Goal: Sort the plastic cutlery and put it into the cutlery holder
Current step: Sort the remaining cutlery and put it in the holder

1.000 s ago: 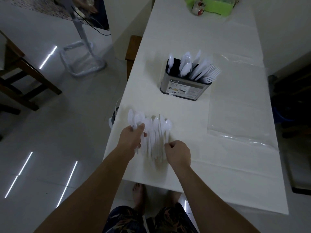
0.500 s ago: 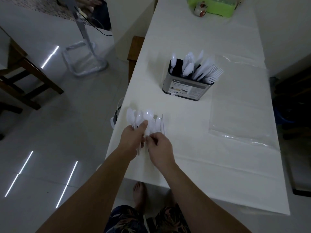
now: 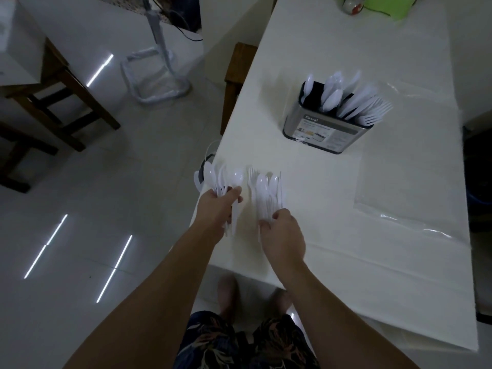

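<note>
Sorting step: your left hand (image 3: 217,209) grips a spoon bundle (image 3: 221,179); your right hand (image 3: 283,233) pinches the mixed pile (image 3: 266,193). Next, separate out matching pieces.

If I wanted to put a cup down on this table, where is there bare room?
Bare cloth lies beyond the cutlery holder toward the green box, and along the near right corner of the table. A plastic sheet covers the right side. It is crowded at the near left edge, around the left hand, right hand and loose cutlery.
</note>
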### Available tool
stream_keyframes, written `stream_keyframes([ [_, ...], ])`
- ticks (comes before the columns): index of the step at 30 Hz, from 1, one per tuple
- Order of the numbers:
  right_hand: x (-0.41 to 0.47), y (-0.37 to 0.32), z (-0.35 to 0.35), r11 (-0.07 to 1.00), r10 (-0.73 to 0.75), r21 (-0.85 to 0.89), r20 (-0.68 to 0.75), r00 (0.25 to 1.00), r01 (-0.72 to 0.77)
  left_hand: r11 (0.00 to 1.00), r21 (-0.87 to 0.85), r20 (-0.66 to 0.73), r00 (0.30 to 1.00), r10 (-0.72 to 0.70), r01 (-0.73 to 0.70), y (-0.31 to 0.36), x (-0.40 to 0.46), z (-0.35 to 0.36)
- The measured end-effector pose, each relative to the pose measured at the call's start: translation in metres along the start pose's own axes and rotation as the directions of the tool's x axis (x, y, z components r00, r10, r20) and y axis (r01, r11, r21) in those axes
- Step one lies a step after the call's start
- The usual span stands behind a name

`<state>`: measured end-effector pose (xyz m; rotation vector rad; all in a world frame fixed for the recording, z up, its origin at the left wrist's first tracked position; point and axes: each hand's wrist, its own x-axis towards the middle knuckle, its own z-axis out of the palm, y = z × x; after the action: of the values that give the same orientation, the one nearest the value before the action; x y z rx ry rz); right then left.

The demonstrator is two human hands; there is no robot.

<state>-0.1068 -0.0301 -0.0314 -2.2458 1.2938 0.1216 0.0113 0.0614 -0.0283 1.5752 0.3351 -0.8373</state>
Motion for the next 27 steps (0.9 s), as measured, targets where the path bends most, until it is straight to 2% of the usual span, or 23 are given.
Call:
stream_keyframes([
  [9,0.008,0.005,0.002,0.998,0.024,-0.057,-0.023,0.999,-0.026,0.998,-0.043,-0.007,0.999,-0.035,0.034,-0.009,0.001,-0.005],
  [19,0.008,0.005,-0.001,0.996,0.039,-0.081,-0.026,0.999,-0.041,0.996,-0.062,0.045,0.997,-0.065,0.067,-0.014,-0.001,0.004],
  [24,0.004,0.004,-0.006,0.997,0.050,0.055,-0.037,0.998,-0.047,0.999,0.013,0.044,0.998,-0.039,0.038,-0.016,-0.003,0.013],
  [27,-0.003,-0.002,-0.008,0.980,-0.052,0.189,-0.022,0.998,0.055,0.998,0.056,0.034,0.999,-0.016,0.014,-0.014,-0.004,0.020],
])
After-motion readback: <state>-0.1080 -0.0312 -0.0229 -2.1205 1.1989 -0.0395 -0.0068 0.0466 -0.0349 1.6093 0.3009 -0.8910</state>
